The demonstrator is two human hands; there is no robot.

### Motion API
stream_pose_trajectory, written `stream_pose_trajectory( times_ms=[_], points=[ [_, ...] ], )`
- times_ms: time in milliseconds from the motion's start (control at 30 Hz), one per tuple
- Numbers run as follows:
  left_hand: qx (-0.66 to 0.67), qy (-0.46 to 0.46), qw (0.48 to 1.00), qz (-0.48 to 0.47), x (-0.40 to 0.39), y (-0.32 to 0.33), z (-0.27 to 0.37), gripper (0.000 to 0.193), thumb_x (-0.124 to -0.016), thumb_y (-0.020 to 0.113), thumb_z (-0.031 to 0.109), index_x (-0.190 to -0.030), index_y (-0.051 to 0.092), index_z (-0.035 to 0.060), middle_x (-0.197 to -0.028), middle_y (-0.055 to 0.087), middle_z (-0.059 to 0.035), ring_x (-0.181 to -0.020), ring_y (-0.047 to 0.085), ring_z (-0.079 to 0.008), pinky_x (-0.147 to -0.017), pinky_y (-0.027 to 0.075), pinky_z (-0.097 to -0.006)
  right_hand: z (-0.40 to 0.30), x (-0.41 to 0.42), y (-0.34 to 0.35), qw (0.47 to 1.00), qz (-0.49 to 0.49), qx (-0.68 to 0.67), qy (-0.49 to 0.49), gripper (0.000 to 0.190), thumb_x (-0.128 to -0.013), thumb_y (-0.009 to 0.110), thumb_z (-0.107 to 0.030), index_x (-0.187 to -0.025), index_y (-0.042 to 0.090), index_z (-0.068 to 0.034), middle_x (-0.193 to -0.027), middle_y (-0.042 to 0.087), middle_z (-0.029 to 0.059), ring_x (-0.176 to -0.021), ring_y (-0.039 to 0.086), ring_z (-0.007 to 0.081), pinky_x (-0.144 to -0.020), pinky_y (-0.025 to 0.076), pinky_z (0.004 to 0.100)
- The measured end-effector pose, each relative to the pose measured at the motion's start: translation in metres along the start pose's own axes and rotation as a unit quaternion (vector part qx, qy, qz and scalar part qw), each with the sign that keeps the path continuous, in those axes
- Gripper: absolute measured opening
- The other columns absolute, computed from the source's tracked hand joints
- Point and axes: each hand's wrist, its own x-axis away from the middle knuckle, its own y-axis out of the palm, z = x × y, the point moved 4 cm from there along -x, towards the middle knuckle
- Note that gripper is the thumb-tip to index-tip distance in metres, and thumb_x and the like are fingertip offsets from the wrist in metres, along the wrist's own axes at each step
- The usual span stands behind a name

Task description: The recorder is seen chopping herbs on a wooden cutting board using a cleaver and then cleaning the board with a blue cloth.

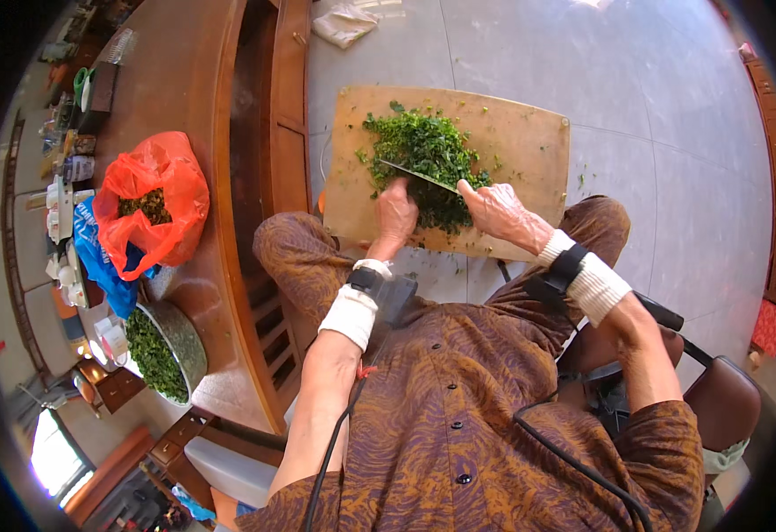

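A wooden cutting board [527,153] is in front of me at knee height, with a heap of chopped leafy greens [427,143] in its middle. My right hand [504,213] grips a kitchen knife [421,175] by its handle, which the fingers hide. The blade slants up and left across the greens. Close below the blade's far end, my left hand [398,213] is at the near left side of the heap with its fingers curled. The blade and greens hide its fingertips, so I cannot tell whether they hold anything.
On the wooden table [208,332] at left are a red plastic bag [188,199] with dark plant matter, a blue bag [98,246] and a bowl [188,339] of chopped greens. A cloth [344,25] lies on the tiled floor [627,86]. Cables [574,459] cross my shirt.
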Motion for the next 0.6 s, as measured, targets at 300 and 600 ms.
stream_pose_trajectory(
  times_ms=[300, 600],
  points=[
    [-0.027, 0.036, 0.995, 0.092, 0.009, -0.005, 0.002, 0.018, -0.072, 0.057, 0.005, -0.089, 0.061, 0.0032, -0.088, 0.06, -0.0186, -0.077, 0.058, -0.041, -0.067, 0.047, -0.0485, -0.015, 0.014, 0.005, 0.999, -0.021, -0.009, -0.04, 0.019, -0.075, 0.056, -0.006, -0.085, 0.041, -0.001, -0.052, 0.052, 0.0163, -0.049, 0.056, 0.0361, -0.046, 0.044, 0.0449],
    [-0.178, 0.039, 0.983, -0.03, 0.017, -0.013, 0.035, 0.052, -0.068, 0.072, 0.025, -0.111, 0.056, 0.0011, -0.106, 0.051, -0.0198, -0.097, 0.047, -0.0387, -0.085, 0.042, -0.0455, 0.001, -0.006, 0.02, 0.997, 0.041, -0.053, -0.024, 0.019, -0.074, 0.056, -0.005, -0.087, 0.042, -0.003, -0.053, 0.053, 0.0166, -0.051, 0.056, 0.0375, -0.046, 0.043, 0.0459]
  ],
)
